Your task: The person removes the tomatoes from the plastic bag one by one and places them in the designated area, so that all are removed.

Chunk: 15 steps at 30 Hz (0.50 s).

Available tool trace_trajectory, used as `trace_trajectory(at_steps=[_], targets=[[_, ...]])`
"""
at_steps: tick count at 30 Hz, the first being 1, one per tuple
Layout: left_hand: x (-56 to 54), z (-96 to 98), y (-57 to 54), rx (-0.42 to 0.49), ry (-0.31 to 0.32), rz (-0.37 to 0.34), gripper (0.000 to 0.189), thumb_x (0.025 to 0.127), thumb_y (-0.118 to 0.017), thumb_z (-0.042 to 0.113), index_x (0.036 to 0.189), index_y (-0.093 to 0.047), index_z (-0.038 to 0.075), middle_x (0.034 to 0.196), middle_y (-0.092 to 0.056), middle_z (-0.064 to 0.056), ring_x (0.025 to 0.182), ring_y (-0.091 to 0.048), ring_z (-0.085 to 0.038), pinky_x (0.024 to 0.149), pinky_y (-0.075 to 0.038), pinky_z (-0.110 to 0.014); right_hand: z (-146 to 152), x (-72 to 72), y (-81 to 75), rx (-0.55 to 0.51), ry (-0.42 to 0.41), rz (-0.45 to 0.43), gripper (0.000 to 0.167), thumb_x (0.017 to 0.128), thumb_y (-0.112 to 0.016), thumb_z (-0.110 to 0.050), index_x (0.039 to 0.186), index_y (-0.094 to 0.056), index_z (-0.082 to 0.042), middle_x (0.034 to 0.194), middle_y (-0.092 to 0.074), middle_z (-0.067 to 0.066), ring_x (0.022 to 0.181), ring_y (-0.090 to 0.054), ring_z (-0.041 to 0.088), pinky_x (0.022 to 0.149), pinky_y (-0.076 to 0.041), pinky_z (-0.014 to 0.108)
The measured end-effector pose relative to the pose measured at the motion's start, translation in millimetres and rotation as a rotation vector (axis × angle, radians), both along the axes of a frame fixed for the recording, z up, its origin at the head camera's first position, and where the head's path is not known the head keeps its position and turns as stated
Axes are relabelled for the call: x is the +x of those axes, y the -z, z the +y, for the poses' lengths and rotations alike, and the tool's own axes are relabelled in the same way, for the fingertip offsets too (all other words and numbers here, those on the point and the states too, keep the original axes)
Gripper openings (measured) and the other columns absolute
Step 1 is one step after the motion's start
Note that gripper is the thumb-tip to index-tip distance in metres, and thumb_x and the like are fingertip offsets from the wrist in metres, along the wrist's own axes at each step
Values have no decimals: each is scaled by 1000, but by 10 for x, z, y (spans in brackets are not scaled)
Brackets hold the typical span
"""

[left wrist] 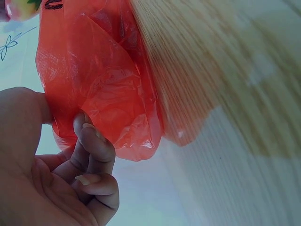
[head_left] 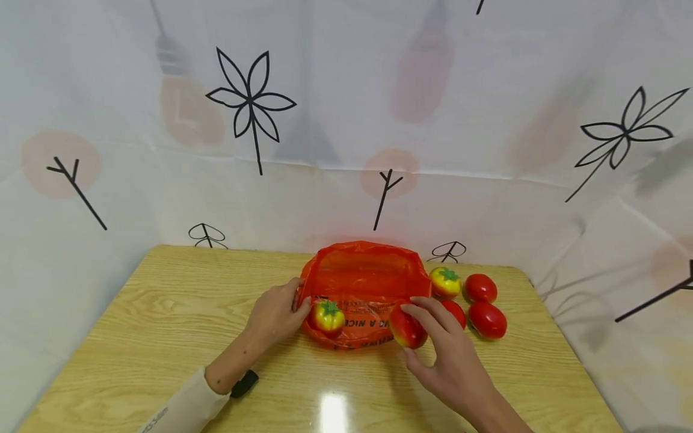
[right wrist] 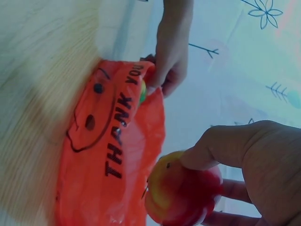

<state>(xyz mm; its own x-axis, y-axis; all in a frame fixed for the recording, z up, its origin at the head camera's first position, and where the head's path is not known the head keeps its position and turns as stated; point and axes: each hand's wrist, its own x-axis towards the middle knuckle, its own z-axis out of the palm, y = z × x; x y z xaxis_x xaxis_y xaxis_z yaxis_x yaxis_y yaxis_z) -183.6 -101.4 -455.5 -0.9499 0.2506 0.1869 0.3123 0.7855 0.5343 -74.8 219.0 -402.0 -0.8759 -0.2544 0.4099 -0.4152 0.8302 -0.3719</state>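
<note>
In the head view, an orange-red plastic bag [head_left: 361,264] with black lettering lies on the table with its mouth spread. My left hand [head_left: 277,313] pinches the bag's left edge between thumb and fingers; in the left wrist view the thumb and index finger grip the thin film [left wrist: 101,80]. A yellow-and-red toy fruit with a green leafy top [head_left: 329,317] sits inside the bag's left part. My right hand [head_left: 452,361] holds a red-and-yellow toy apple [head_left: 408,328] at the bag's right front. The right wrist view shows the apple [right wrist: 183,190] between thumb and fingers.
Right of the bag stand another green-topped toy fruit [head_left: 446,282] and several red ones, among them a red fruit [head_left: 480,288] and one nearer me [head_left: 487,320]. A patterned white cloth [head_left: 325,120] hangs behind the wooden table [head_left: 178,313].
</note>
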Motion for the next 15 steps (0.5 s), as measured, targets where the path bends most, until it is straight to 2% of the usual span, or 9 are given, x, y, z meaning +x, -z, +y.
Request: trace_trajectory(at_steps=[8, 15], targets=[[5, -2, -2, -5, -1, -2, 39, 98, -74, 24, 129, -65, 3, 65, -52, 5, 54, -47, -13, 51, -44, -27, 72, 50, 30, 6, 49, -21, 72, 72, -94, -10, 137, -64, -19, 144, -56, 0, 128, -59, 26, 92, -61, 47], [2, -3, 6, -7, -1, 12, 38, 97, -74, 24, 128, -66, 3, 65, -52, 5, 55, -47, -13, 52, -44, -27, 114, 104, 44, 19, 85, -18, 70, 70, -94, -7, 134, -65, -17, 141, -58, 3, 121, -63, 25, 91, -61, 47]])
